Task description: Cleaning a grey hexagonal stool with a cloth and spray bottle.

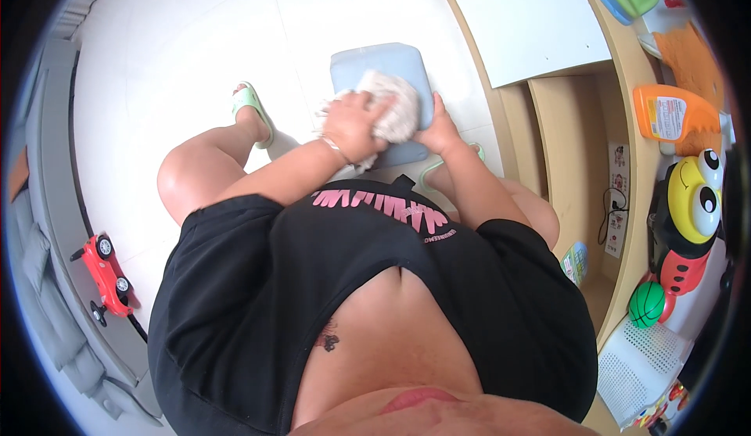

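A light blue plastic piece (378,60) with rounded corners, perhaps a stool, stands on the floor between my feet. My left hand (355,128) lies over a crumpled off-white cloth (396,107) and presses it against the blue top. Some of the cloth hangs out beyond the palm, and hand and cloth are slightly blurred. Along the near right edge of the blue piece, my right hand (439,131) grips its side, with one finger pointing up the edge. The underside of the blue piece is hidden.
To the right runs a wooden shelf unit (566,119) with a white panel (528,19). On it are an orange spray bottle (675,113), a bug-eyed toy (692,201), a green ball (646,304) and a white perforated basket (639,365). A red toy car (108,274) sits at left beside a grey sofa (41,272).
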{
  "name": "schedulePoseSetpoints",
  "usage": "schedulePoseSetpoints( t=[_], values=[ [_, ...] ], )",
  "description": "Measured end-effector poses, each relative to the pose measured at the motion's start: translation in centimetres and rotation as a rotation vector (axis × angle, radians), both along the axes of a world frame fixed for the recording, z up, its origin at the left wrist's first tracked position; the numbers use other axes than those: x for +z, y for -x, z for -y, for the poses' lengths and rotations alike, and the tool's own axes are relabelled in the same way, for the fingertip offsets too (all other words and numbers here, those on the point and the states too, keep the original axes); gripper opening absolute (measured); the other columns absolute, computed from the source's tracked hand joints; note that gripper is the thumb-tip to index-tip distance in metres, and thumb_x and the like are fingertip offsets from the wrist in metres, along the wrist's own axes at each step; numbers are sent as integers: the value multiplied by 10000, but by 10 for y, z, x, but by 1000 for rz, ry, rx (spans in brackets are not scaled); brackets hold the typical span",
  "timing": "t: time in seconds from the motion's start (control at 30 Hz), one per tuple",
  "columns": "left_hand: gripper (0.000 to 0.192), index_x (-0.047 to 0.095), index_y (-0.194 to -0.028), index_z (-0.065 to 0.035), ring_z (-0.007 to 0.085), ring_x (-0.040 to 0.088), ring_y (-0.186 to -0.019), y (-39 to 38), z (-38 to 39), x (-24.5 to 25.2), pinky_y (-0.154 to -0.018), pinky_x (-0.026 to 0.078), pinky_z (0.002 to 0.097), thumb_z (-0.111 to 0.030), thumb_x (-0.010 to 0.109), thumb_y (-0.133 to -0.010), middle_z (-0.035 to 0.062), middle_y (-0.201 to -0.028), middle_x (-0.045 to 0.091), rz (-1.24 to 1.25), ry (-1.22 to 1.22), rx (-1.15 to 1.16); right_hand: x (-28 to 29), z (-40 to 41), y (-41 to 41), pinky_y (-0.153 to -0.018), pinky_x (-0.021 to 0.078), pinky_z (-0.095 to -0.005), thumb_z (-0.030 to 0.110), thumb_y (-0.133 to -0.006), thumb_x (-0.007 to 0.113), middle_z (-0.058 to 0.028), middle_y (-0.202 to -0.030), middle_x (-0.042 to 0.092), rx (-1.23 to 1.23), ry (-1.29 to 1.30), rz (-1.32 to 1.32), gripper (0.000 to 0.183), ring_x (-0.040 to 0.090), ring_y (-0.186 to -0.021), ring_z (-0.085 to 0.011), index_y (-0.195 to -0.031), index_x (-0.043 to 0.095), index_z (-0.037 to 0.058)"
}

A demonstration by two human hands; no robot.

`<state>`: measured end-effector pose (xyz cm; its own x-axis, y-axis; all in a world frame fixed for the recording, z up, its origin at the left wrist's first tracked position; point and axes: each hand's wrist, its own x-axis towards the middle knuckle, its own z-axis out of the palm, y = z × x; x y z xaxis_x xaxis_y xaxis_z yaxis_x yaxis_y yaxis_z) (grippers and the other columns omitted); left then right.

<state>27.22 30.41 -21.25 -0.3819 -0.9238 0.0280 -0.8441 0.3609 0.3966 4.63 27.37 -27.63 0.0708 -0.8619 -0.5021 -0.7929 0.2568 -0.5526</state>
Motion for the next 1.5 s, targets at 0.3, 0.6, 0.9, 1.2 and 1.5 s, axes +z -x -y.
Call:
schedulePoseSetpoints(
  t=[0.3, 0.6, 0.9, 1.2, 1.5],
  values=[
    [591, 535, -1325, -289, 305, 545, -1107, 26, 52, -23, -891, 441, 440, -262, 674, -751, 114, -1218, 560, 262, 33, -63, -41, -4, 20, -1046, 414, -356, 259, -648, 898, -187, -1375, 498, 7, 93, 314, 1116, 505, -1256, -290, -1480, 191, 29],
    [588, 549, -1313, -256, 301, 567, -1048, -30, 34, -28, -843, 468, 444, -340, 719, -756, 94, -1141, 588, 242, -64, 253, -21, -6, 15, -1056, 407, -385, 238, -643, 899, -222, -1372, 479, -18, 16, 197, 1137, 490, -1264, -317, -1483, 167, 13],
    [507, 598, -1235, -220, 287, 542, -1107, 30, 28, -10, -891, 447, 444, -314, 700, -748, 89, -1140, 584, 199, -8, -234, -26, -8, 13, -1053, 412, -384, 263, -621, 912, -221, -1375, 484, 21, 77, 283, 1153, 501, -1255, -324, -1476, 182, 10],
    [509, 585, -1270, -215, 291, 563, -1153, 15, 133, -8, -954, 470, 415, -389, 641, -794, 89, -1246, 580, 448, -295, 375, -32, -7, 12, -1049, 418, -388, 299, -631, 903, -233, -1351, 503, -11, 41, 292, 1128, 513, -1244, -341, -1472, 200, 32],
    [626, 540, -1347, -271, 319, 572, -1144, -31, 78, 13, -959, 489, 412, -393, 699, -754, 136, -1306, 548, 259, -140, 324, -19, -5, 12, -1068, 402, -409, 287, -621, 908, -240, -1388, 460, -15, -14, 249, 1194, 480, -1270, -362, -1501, 136, 52]
  ],
)
